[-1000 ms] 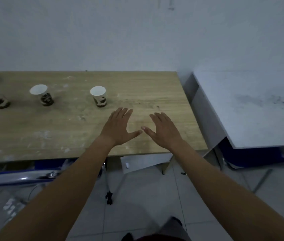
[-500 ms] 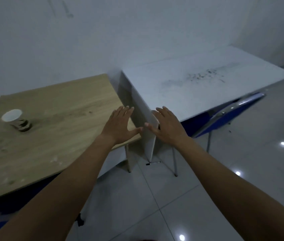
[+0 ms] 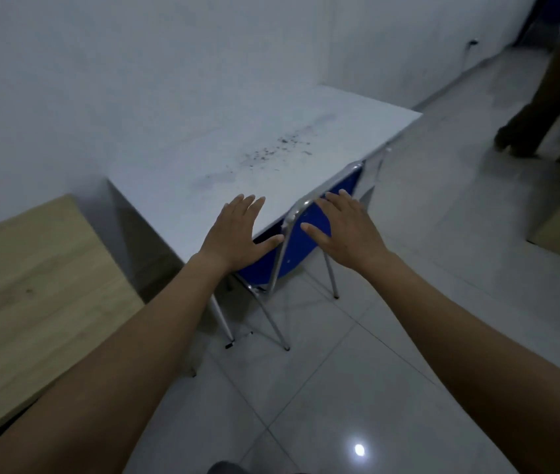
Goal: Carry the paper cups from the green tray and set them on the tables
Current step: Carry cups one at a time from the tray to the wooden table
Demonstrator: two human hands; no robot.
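Above the white table's [image 3: 271, 142] near edge both the left hand [image 3: 237, 236] and the right hand [image 3: 347, 230] hover spread and empty; no paper cups show, though they are presumably light, crushable, best held gently round the sides.

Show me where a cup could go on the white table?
Most of the white table is bare: from the wall side to the far corner. Dark specks dirty its middle. The near edge is crowded by the blue chair and both open hands.

White table [image 3: 237, 159] top bare but for dark specks, wall close behind it; blue chair [image 3: 309, 230] tucked against its near edge blocks that side, wooden table [image 3: 32, 285] flanks left, tiled floor [image 3: 408, 302] open right.
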